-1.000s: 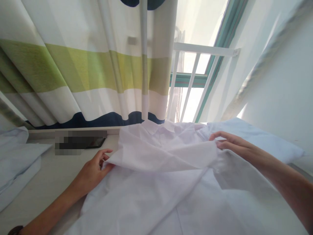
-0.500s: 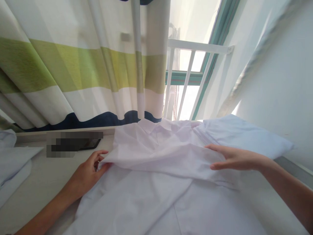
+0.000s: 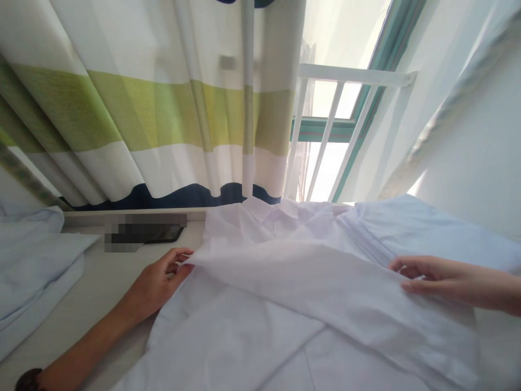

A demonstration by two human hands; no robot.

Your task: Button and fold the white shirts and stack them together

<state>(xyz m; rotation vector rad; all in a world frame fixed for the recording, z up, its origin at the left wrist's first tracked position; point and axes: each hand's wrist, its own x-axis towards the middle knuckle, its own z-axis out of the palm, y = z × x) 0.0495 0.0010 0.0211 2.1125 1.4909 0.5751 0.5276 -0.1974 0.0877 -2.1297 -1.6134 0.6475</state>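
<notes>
A white collared shirt [image 3: 260,320] lies spread over the pale surface, its collar toward the window and a sleeve lying across its upper part. My left hand [image 3: 165,279] pinches the cloth at the left edge of the shirt, fingers closed. On the right, my right hand [image 3: 439,277] has its thumb and fingers bent round the upper edge of the sleeve cloth, gripping it. Folds run diagonally across the shirt between both hands.
Folded white cloth [image 3: 439,228] lies at the back right, and more white cloth [image 3: 36,271] at the left. A dark phone-like object [image 3: 165,233], partly pixelated, rests on the pale surface [image 3: 109,277]. Behind are a striped curtain [image 3: 163,114] and a white railing [image 3: 350,74].
My right hand has moved right and slightly down, and the sleeve cloth now stretches farther right. My left hand stays at the left edge. The view has shifted a little left.
</notes>
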